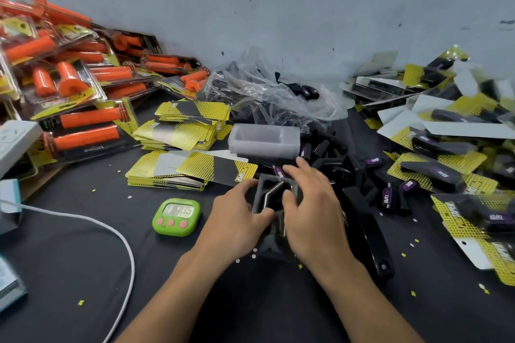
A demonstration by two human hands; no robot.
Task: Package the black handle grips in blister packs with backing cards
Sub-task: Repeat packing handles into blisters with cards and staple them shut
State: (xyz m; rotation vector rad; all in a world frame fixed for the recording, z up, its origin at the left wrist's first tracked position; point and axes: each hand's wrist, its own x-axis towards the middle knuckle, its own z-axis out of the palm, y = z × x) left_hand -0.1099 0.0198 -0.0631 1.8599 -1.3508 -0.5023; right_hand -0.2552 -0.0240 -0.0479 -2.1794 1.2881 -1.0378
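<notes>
Most of the pack (269,195) is buried under our left hand (239,220) and right hand (309,211), and the bit poking out is smeared, so no clue what's in it. The timer (177,216) digits are too blurry to read. The power strip (16,139) and blue box (8,284) get chopped by the left edge, and the yellow-card pile (446,153) by the right one. The far crinkly bag (267,92) half hides some black grips (306,92).

Two hands: left hand (237,221), right hand (313,217). One green timer (176,216), one white cable (92,219). Two card stacks: far stack (182,131), near stack (192,172).
</notes>
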